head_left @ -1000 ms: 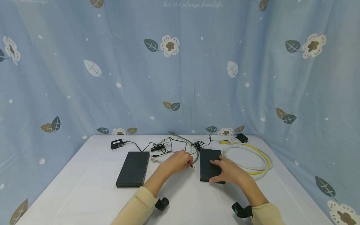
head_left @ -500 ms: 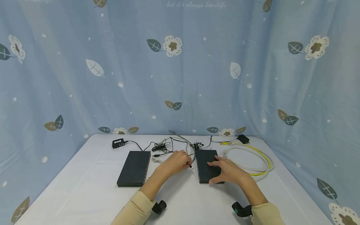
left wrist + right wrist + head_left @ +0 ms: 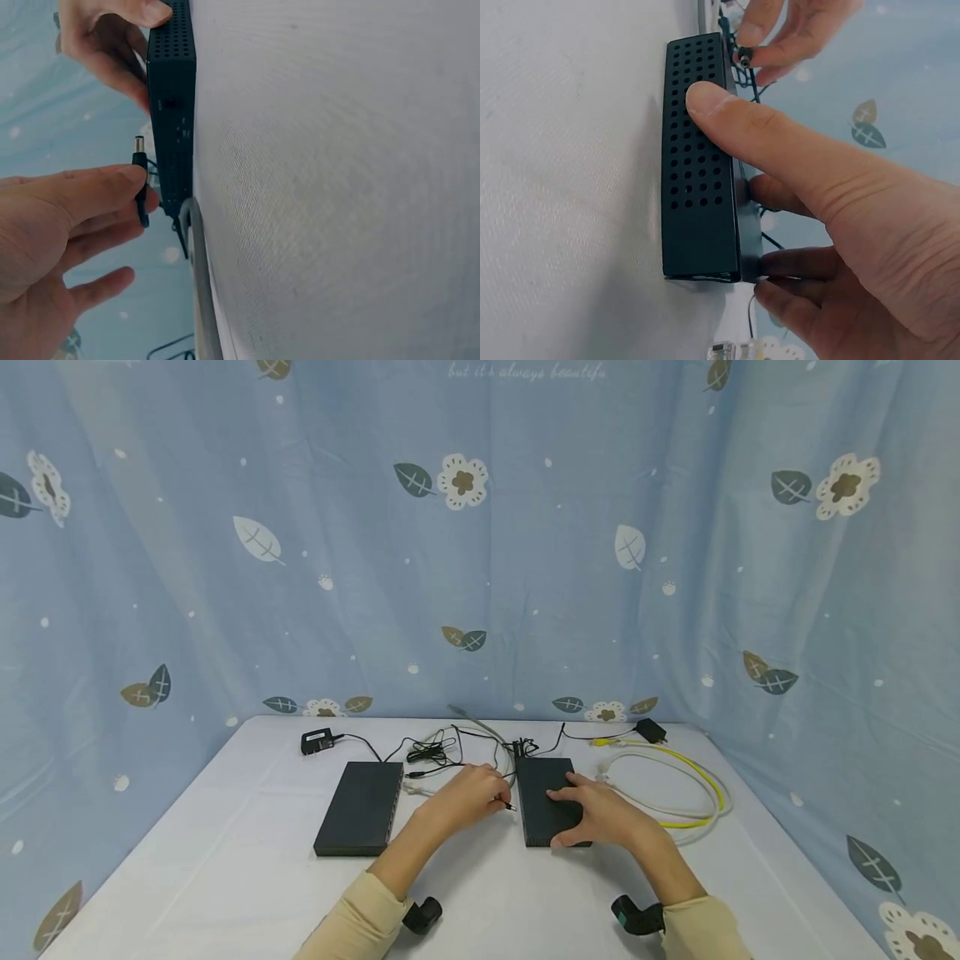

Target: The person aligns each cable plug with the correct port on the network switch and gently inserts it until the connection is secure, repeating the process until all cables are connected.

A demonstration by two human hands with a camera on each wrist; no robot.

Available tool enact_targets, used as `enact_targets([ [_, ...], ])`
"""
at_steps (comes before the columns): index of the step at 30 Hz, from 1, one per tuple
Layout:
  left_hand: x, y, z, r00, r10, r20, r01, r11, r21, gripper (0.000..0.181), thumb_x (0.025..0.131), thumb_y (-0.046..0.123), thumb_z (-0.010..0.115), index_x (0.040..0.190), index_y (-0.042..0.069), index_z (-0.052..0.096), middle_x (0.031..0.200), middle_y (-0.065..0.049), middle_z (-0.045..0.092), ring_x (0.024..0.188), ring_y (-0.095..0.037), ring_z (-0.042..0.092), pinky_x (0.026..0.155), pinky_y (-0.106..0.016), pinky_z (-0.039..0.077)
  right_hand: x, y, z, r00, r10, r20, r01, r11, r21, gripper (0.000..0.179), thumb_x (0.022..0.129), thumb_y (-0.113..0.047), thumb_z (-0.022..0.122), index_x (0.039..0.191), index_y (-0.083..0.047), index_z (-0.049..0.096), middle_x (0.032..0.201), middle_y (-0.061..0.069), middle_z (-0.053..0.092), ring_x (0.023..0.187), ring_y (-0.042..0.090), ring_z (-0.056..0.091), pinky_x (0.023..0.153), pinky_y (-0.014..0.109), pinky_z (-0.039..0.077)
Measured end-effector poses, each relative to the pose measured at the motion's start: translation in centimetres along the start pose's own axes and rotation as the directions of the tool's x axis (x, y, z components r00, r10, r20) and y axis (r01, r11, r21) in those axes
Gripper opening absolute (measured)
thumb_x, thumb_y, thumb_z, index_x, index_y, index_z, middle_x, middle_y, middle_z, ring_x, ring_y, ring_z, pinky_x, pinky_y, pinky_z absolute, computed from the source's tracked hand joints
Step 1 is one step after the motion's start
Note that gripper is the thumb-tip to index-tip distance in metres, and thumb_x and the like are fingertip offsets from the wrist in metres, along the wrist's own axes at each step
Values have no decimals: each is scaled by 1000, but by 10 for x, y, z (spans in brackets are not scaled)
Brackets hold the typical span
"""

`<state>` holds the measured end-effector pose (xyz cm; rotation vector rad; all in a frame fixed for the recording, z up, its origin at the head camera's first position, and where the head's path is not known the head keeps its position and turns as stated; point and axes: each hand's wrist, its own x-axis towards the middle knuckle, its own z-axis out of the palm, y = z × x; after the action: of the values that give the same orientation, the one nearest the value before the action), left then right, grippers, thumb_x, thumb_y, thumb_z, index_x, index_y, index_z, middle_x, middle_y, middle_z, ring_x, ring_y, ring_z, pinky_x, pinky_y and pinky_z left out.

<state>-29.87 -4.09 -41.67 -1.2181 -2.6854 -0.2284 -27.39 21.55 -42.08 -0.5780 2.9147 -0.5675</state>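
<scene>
My left hand [image 3: 467, 795] pinches the barrel plug [image 3: 140, 180] of a black power cord between thumb and fingers, its bare metal tip exposed. The plug is held just left of a flat black network switch [image 3: 542, 802], apart from it. Over that switch lies my right hand [image 3: 603, 814]; its thumb [image 3: 709, 101] presses the perforated front side and the fingers hold the top. In the left wrist view, the switch's side facing the plug shows a small dark socket [image 3: 172, 103]. A second black network switch [image 3: 360, 808] lies farther left, with ports along its right side.
Behind the switches lie bundled black cords [image 3: 426, 753] and a grey cable [image 3: 487, 731]. Power adapters stand at the back left [image 3: 317, 741] and back right [image 3: 650, 731]. Coiled yellow [image 3: 705, 777] and white cables lie right of my right hand. A patterned curtain [image 3: 480, 568] backs the table.
My right hand has slid the switch a little left, nearer the plug, and turned it slightly. My left hand stays nearly in place, still pinching the plug. The head view has shifted slightly.
</scene>
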Motion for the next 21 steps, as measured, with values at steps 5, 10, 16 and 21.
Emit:
enact_targets([
  [5,0,2,-1,999,34,-21,-34,999,-9,6,90,16,72,89,19,76,92,9,74,84,-6,65,74,-19,51,-1,2,0,999,-40,-2,40,999,-5,79,68,-53,85,134,-16,63,154,21,39,139,49,38,106,65,37],
  [10,1,2,0,999,38,-17,-38,999,-30,8,90,14,71,89,19,77,91,9,74,82,-4,65,70,-15,50,0,3,-3,998,-63,11,63,998,13,80,69,-52,84,135,-14,62,154,19,39,141,46,37,108,64,35],
  [16,4,5,-2,998,33,55,-29,997,-67,12,91,12,69,96,18,78,97,9,75,88,-4,67,76,-17,52,2,7,-4,998,-58,30,57,998,24,81,68,-52,85,136,-14,61,155,19,38,142,45,36,109,61,37],
  [21,5,7,-2,995,9,102,0,996,-90,14,93,13,67,98,18,78,98,9,75,89,-4,67,74,-17,53,3,11,-5,997,-62,35,61,998,33,83,67,-53,85,136,-14,61,155,18,38,142,44,37,109,60,37],
])
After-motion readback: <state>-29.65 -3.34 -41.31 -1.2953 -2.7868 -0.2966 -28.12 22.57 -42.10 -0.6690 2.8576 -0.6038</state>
